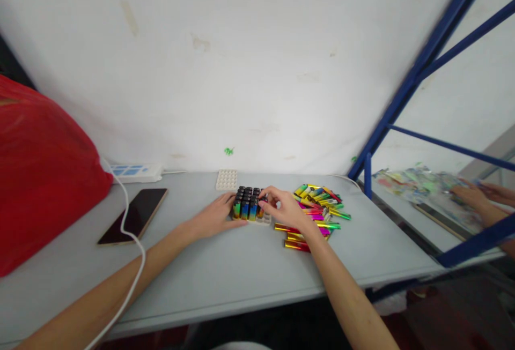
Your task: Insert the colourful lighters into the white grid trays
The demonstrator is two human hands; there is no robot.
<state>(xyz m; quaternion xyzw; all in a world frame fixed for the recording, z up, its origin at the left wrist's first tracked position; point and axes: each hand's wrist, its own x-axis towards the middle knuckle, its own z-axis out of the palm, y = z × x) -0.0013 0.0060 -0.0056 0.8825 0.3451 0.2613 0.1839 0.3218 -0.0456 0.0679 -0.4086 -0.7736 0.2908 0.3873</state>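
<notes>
Several lighters (pixel 245 205) with black tops and shiny multicoloured bodies stand upright in rows in a white tray with holes (pixel 263 220). My left hand (pixel 217 215) holds the tray's left end, thumb along the front and fingers behind. At the right end, my right hand (pixel 284 208) is closed in a pinch on the black top of a lighter (pixel 261 210) in the front row. To the right, a loose pile of metallic lighters (pixel 316 197) lies on the table, partly behind my right wrist.
A second white holed tray (pixel 226 179) lies near the wall. On the left are a phone (pixel 134 216), a power strip (pixel 137 172), a red bag (pixel 44 168) and a white cable (pixel 127 205) crossing over my left arm. Right stands a blue metal frame (pixel 402 92); beyond it are another person's hands (pixel 475 197).
</notes>
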